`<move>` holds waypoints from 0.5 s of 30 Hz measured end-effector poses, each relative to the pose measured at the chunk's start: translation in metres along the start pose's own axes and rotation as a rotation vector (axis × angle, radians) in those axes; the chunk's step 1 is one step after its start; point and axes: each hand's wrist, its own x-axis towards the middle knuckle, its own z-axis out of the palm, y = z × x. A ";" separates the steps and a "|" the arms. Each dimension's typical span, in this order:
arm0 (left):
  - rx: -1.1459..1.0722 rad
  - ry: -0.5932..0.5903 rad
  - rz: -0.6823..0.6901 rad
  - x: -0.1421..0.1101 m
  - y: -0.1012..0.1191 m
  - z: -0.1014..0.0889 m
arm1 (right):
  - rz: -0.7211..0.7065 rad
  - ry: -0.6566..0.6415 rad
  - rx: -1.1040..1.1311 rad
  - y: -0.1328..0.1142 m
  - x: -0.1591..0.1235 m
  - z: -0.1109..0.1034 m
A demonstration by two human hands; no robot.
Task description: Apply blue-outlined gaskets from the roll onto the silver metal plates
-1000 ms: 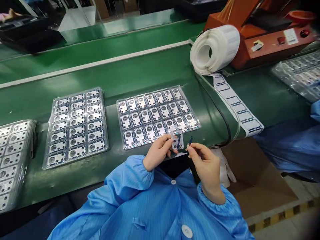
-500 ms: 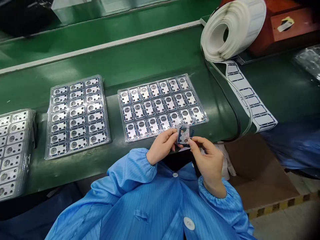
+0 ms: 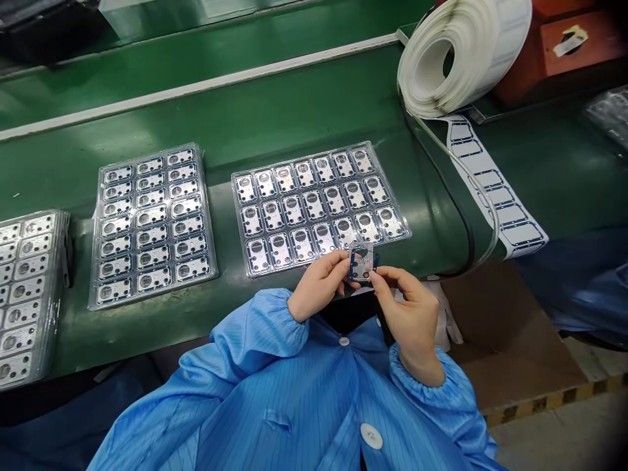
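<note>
Over the front edge of the green bench, my left hand (image 3: 321, 284) is closed on the left side of a small silver metal plate (image 3: 362, 264) with a large round hole and small dark holes. The plate is tilted up, and dark blue edging shows along it. At its right edge, the thumb and forefinger of my right hand (image 3: 407, 304) are pinched together. A thin dark blue strip (image 3: 376, 261) sticks out just above those fingertips. Whether the strip is fully stuck to the plate cannot be told. Just behind my hands lies a clear tray (image 3: 321, 206) of similar plates in rows.
Another filled tray (image 3: 154, 226) lies to the left, with a tray stack (image 3: 29, 297) at the far left. A large white label roll (image 3: 464, 62) stands at the back right. Its strip of blue-outlined frames (image 3: 495, 186) hangs down beside cables (image 3: 454, 203).
Both hands keep their grip at nearly the same spot. The blue strip at the plate's right edge now sits closer to it. The view has shifted slightly.
</note>
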 end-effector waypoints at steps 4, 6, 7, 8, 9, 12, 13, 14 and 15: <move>-0.012 0.006 -0.004 0.000 0.000 0.001 | -0.008 -0.001 -0.015 0.000 0.000 0.000; -0.018 0.006 -0.011 0.000 0.001 0.001 | -0.006 0.000 -0.017 0.000 0.000 0.000; -0.020 0.006 -0.014 0.000 0.001 0.001 | -0.004 0.000 -0.016 -0.001 0.000 0.000; -0.021 0.007 -0.017 0.000 0.001 0.001 | -0.002 -0.001 -0.015 -0.001 0.000 0.000; -0.021 0.008 -0.019 0.000 0.001 0.001 | 0.000 -0.004 -0.013 -0.001 0.000 0.000; -0.015 0.010 -0.018 -0.001 0.001 0.001 | 0.004 -0.007 -0.010 -0.001 0.000 0.000; -0.015 0.009 -0.016 -0.001 0.000 0.001 | 0.004 -0.007 -0.009 -0.001 0.001 0.000; -0.015 0.007 -0.014 0.000 0.000 0.001 | 0.004 -0.006 -0.008 -0.001 0.001 0.000; -0.017 0.006 -0.013 0.000 -0.001 0.001 | 0.004 -0.006 -0.008 -0.001 0.001 0.000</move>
